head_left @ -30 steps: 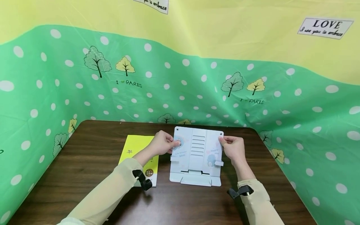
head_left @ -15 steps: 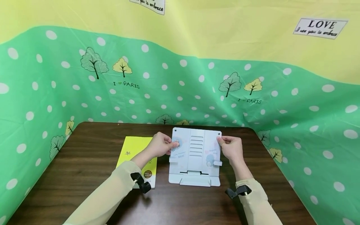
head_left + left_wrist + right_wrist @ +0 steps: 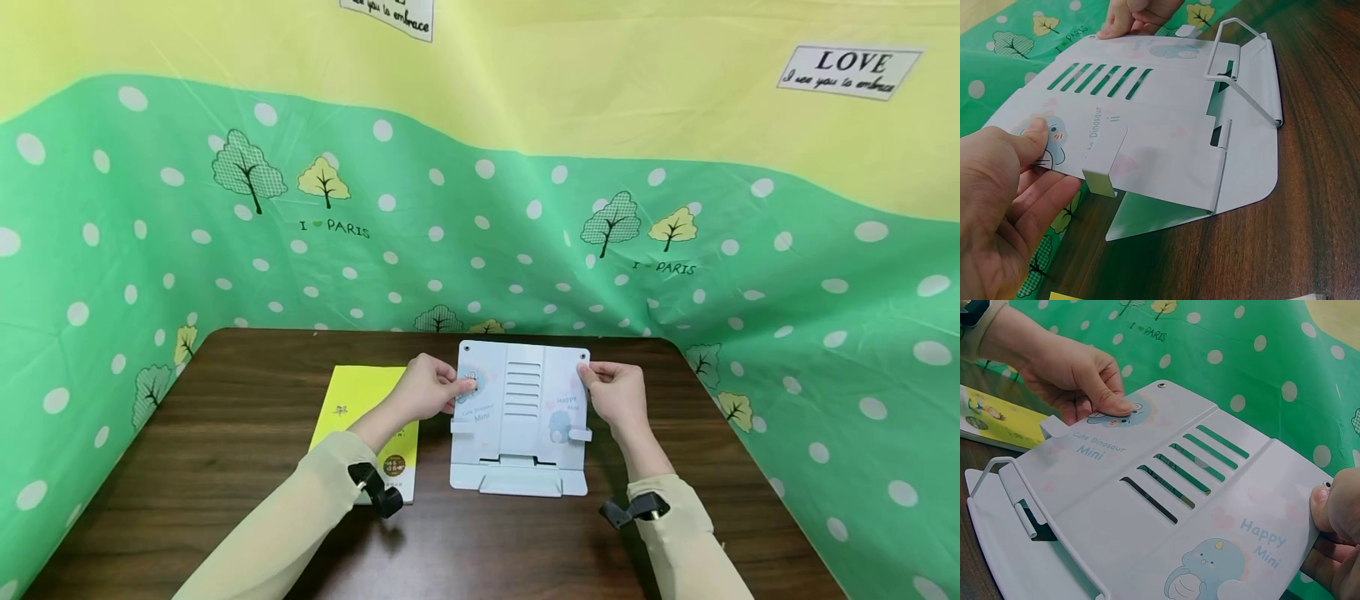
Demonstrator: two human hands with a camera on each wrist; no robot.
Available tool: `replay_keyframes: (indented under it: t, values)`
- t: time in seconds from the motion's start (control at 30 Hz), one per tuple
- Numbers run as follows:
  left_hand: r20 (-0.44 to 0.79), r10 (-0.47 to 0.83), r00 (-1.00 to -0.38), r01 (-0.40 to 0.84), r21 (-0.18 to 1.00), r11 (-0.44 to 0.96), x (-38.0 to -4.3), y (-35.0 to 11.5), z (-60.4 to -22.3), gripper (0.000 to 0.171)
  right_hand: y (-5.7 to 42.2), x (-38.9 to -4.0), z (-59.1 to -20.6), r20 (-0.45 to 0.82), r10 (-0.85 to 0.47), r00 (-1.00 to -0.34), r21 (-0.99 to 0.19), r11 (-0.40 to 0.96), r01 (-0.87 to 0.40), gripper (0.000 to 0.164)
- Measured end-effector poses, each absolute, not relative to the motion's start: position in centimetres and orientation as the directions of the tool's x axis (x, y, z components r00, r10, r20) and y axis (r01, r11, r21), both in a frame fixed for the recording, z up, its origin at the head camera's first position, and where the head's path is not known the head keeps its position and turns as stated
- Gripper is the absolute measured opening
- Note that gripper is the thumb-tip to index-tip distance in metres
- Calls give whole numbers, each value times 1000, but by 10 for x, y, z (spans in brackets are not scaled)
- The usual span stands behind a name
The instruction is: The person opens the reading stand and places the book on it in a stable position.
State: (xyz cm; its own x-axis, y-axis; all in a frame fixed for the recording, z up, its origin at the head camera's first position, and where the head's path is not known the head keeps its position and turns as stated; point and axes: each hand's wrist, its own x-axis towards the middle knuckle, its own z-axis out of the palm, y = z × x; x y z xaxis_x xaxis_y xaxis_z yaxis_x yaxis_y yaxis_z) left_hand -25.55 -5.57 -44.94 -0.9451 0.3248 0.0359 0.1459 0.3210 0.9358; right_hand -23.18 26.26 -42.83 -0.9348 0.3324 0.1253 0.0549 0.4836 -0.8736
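Observation:
A white metal book stand (image 3: 521,417) with slots and pale dinosaur prints stands on the table, its back panel tilted up from the base. At its left edge my left hand (image 3: 431,387) pinches the panel, thumb on the front and fingers behind. My right hand (image 3: 619,392) pinches the opposite edge near the upper right corner. A wire bracket (image 3: 1244,94) juts out at the panel's lower front in the left wrist view, above the flat base (image 3: 1254,156). Small side clips (image 3: 1054,427) stick out from the panel. A yellow book (image 3: 363,387) lies left of the stand, partly under my left forearm.
The dark wooden table (image 3: 247,417) carries both the stand and the book. A green and yellow printed cloth (image 3: 420,217) hangs behind the table and along both sides, close to its edges.
The head view has shifted slightly, moving the whole scene a little left. Both hands keep their pinch on the book stand, and its panel holds nearly the same tilt.

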Motion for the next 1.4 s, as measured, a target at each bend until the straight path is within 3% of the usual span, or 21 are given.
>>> replay_keyframes:
  t: [0.33, 1.0, 1.4]
  values:
    - [49, 313, -948, 147, 944, 296, -256, -60, -452, 29, 256, -233, -424, 167, 328, -930, -843, 537, 38, 30]
    - [152, 338, -929, 290, 867, 405, -251, -73, -448, 18, 254, -219, -408, 470, 242, -849, -620, 775, -123, 18]
    - [145, 327, -934, 281, 863, 419, -237, -106, -438, 17, 242, -206, -396, 507, 212, -835, -627, 756, -189, 18]
